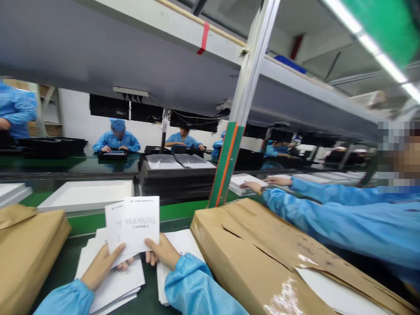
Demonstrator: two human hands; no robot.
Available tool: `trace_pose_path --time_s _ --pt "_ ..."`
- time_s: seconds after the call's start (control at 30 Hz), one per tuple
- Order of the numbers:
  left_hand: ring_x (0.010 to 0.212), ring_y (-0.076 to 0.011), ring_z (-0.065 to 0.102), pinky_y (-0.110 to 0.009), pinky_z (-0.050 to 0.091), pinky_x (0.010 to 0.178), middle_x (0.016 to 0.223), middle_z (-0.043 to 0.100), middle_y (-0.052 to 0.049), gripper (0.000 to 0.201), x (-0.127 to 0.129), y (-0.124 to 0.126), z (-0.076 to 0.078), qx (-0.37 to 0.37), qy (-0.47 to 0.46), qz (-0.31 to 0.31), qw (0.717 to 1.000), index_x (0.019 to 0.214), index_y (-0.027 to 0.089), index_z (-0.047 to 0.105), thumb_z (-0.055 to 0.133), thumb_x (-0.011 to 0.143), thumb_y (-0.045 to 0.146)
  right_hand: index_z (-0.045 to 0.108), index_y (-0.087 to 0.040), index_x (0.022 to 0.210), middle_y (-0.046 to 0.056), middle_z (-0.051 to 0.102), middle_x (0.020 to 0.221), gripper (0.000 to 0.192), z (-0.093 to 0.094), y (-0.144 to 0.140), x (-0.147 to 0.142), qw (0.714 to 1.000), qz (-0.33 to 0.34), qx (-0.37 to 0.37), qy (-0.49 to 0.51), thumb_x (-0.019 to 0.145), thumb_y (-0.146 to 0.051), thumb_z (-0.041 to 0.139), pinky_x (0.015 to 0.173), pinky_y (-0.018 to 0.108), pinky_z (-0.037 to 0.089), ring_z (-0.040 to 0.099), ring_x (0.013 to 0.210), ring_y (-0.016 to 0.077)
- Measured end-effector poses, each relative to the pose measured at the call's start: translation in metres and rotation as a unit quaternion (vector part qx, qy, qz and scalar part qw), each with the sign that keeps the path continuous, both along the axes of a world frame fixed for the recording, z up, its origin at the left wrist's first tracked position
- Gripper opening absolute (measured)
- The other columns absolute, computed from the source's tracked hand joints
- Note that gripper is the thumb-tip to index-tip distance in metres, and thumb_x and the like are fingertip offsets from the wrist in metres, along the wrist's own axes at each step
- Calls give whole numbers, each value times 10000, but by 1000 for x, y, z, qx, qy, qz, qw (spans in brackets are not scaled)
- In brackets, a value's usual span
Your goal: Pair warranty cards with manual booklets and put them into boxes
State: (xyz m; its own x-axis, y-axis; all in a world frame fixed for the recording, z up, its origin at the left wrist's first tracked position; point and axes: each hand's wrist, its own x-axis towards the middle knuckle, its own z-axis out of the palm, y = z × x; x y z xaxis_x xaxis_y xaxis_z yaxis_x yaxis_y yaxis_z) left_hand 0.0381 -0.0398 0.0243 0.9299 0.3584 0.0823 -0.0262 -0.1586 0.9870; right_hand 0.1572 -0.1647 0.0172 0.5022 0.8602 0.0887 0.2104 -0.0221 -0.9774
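My left hand (104,264) pinches the lower left edge of a white booklet (113,223). In my right hand (164,250) is another white booklet (141,223), printed "MANUAL", gripped at its lower right corner. This one overlaps the left one in front, and both are held up facing me. Below my left hand lies an uneven stack of white booklets (126,284). A second white stack (183,243) is partly hidden behind my right hand and sleeve.
Brown paper packages (236,245) (29,249) flank my hands. Ahead are an open white box (88,194) and stacked black trays (173,181). A green-striped post (226,162) rises beside a co-worker's reaching sleeves (315,210). A shelf (131,57) hangs overhead. Other people sit across the line.
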Motion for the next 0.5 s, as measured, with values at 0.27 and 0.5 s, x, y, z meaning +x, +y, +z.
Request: trace_pose_path --time_s 0.27,0.5 --pt "396 -109 504 -198 354 395 513 559 -14 388 8 7 -3 -54 -102 124 986 881 162 345 399 670 483 445 -132 545 -30 455 362 390 9 4 -1 998 -42 27 -26 669 -497 390 297 167 219 370 263 45" --pt "273 -46 381 -142 263 325 354 459 63 201 4 47 19 -8 -134 324 936 733 159 401 403 711 359 436 -153 490 -9 471 381 396 14 3 -1 995 -83 48 -41 678 -497 381 326 202 276 419 305 77"
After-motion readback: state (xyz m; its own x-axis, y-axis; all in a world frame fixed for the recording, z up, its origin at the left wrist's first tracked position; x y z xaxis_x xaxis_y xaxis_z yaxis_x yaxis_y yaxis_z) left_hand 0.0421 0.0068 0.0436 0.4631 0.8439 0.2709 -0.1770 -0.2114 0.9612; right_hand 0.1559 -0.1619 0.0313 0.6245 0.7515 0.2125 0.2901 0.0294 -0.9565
